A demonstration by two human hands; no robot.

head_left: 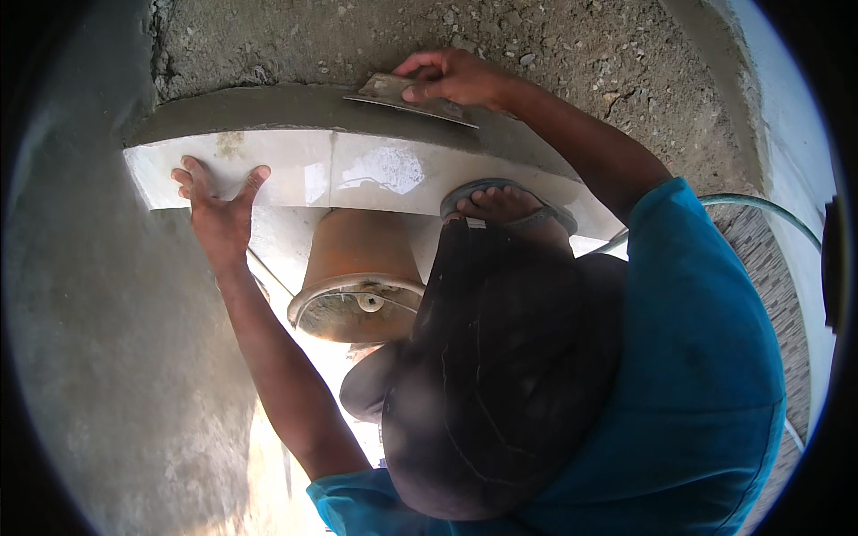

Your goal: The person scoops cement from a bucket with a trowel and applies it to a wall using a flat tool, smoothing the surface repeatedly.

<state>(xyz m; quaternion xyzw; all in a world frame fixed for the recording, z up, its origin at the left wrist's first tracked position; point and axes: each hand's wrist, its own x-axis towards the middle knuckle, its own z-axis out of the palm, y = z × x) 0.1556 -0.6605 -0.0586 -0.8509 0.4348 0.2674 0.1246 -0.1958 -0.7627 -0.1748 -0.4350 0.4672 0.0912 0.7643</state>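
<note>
My right hand [451, 79] grips a flat plastering trowel [407, 98], its blade lying along a band of smooth wet mortar [259, 109]. Just in front of that band runs a pale, glossy tile strip [286, 165]. Toward the strip's left end my left hand [219, 201] presses on it, thumb and fingers spread apart, holding nothing. A sandalled foot [509, 205] of mine stands on the strip's right part.
Below the strip hangs or stands a brownish bucket [362, 259] with a wire handle. Rough, gravelly concrete [572, 45] lies beyond the mortar. A grey plastered wall [116, 313] rises at left. On the right runs a green hose [760, 204].
</note>
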